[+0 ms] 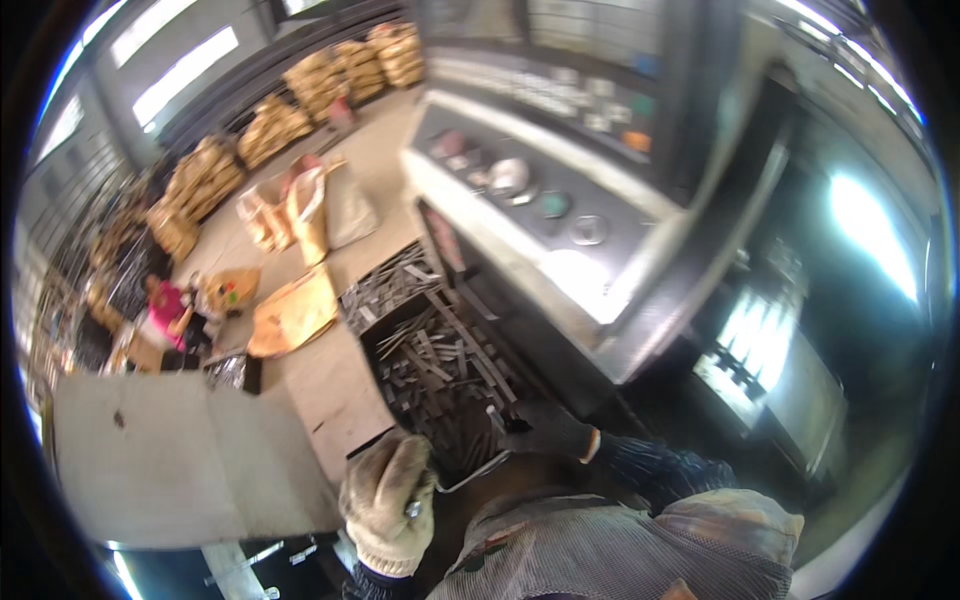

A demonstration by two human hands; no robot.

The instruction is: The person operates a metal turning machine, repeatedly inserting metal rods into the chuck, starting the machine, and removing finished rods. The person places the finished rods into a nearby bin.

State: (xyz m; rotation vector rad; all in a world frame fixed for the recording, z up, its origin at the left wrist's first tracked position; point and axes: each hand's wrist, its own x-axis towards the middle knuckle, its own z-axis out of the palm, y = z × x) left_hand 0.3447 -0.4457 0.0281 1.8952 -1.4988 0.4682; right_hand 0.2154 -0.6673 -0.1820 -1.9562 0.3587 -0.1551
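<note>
Left hand (388,490), half-curled about a shiny metal piece (413,509); right hand (552,432), opening and hold unclear. Beyond, metal strips (433,370): probably stiff, sharp-edged; best grasped mid-length.

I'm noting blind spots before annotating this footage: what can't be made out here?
All in the head view:
- Small shiny thing at the left hand: too small to identify.
- Pale thing by the right hand: too blurred to identify.
- Whatever lies beneath the metal strips: covered by them.
- Markings around the panel buttons: blurred.
- Distant person's hands: too small.
</note>
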